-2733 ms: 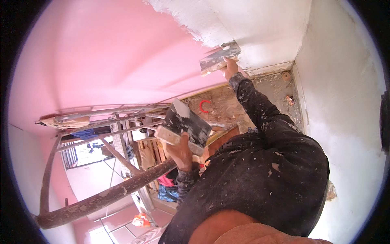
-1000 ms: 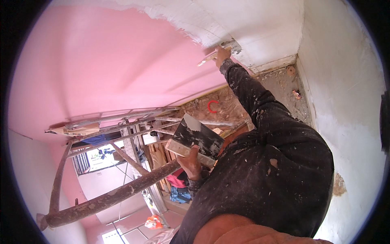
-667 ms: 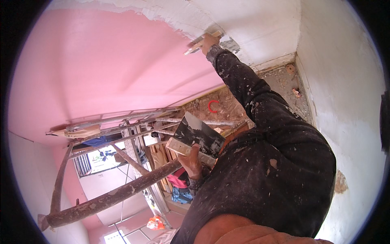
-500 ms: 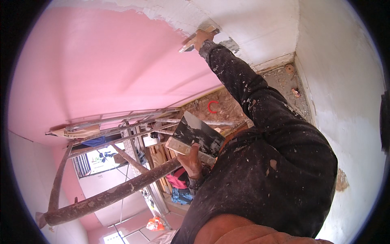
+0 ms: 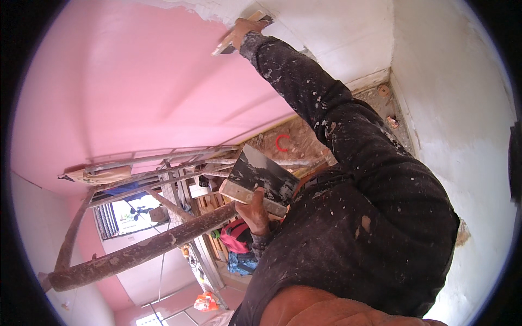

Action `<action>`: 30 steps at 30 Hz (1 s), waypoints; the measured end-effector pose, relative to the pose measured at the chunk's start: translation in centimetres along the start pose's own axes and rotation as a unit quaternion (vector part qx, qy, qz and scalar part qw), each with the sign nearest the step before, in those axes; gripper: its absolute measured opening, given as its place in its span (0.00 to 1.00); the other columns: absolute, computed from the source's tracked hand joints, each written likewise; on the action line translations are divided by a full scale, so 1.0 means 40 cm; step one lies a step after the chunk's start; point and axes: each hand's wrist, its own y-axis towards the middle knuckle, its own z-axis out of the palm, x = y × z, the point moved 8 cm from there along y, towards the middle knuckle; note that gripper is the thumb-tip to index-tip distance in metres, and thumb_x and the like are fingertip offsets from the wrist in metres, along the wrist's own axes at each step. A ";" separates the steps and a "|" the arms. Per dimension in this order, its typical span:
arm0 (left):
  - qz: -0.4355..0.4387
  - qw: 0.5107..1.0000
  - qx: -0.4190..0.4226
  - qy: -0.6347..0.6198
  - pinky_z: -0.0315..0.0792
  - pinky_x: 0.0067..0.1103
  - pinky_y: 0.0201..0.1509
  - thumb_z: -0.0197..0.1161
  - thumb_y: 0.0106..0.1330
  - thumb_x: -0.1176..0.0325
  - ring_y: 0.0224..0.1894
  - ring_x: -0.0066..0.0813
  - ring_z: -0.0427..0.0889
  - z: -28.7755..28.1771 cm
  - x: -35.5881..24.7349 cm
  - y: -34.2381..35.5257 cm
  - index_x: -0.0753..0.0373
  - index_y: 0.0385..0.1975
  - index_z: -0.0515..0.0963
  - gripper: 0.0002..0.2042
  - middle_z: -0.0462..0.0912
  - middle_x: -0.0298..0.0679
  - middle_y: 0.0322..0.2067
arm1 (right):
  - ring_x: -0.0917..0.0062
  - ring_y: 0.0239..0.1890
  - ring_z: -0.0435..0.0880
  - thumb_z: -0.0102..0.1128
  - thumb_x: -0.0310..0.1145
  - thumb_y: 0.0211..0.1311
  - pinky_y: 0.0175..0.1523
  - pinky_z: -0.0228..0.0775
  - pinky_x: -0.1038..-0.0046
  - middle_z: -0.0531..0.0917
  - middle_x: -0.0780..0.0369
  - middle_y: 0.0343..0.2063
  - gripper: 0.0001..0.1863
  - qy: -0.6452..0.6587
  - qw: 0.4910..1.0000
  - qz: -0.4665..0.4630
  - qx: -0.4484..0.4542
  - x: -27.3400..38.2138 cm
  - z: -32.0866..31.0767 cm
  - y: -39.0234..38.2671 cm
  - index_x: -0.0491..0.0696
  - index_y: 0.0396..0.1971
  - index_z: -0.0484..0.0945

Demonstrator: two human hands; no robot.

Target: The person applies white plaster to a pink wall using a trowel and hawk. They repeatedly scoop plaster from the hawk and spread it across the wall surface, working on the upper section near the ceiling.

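Note:
My right hand (image 5: pixel 244 31) is stretched up to the wall and closed on the pale wooden back of a wide putty blade (image 5: pixel 224 43), which lies against the wall where white coating meets pink paint. Lower down, my left hand (image 5: pixel 253 213) grips a second wide putty blade (image 5: pixel 261 174) by its pale, thick edge. Its dark rectangular metal face is turned up and carries smears of whitish filler. The pink wall (image 5: pixel 147 70) has a ragged white band (image 5: pixel 326 27) along its upper right. White spots mark my dark sleeve.
Rusty scaffold tubes (image 5: pixel 147 252) cross the lower left, with a plank (image 5: pixel 109 174) on them. Far below are a rubble-strewn floor (image 5: pixel 304 138), a red ring-shaped piece (image 5: pixel 282 143) and a pink and blue bag (image 5: pixel 237 239). A white wall (image 5: pixel 457 98) rises on the right.
My right hand and its putty blade have moved up and to the left along the wall. The left hand holds its blade nearly as before.

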 end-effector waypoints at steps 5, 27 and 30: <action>0.010 0.999 0.033 0.024 0.70 0.23 0.47 0.60 0.55 0.75 0.39 0.30 0.78 -0.003 -0.003 0.006 0.72 0.47 0.72 0.19 0.79 0.40 0.40 | 0.60 0.52 0.79 0.61 0.38 0.56 0.63 0.51 0.38 0.82 0.55 0.45 0.21 0.130 0.984 -0.018 -0.122 0.059 -0.192 -0.062 0.45 0.48 0.76; -0.276 0.717 0.250 -0.590 0.80 0.36 0.49 0.53 0.60 0.73 0.44 0.40 0.82 0.274 0.158 0.116 0.69 0.50 0.71 0.17 0.80 0.48 0.43 | 0.66 0.61 0.69 0.59 0.28 0.57 0.66 0.60 0.57 0.76 0.57 0.54 0.23 0.036 0.817 -0.575 -0.021 -0.127 -0.207 -0.831 0.60 0.54 0.77; -0.259 0.754 0.192 -0.572 0.79 0.36 0.48 0.53 0.59 0.72 0.44 0.40 0.82 0.243 0.151 0.121 0.68 0.48 0.71 0.16 0.80 0.46 0.41 | 0.66 0.57 0.73 0.56 0.29 0.61 0.63 0.65 0.60 0.78 0.56 0.52 0.18 0.116 0.871 -0.477 -0.030 -0.246 -0.112 -0.678 0.55 0.53 0.77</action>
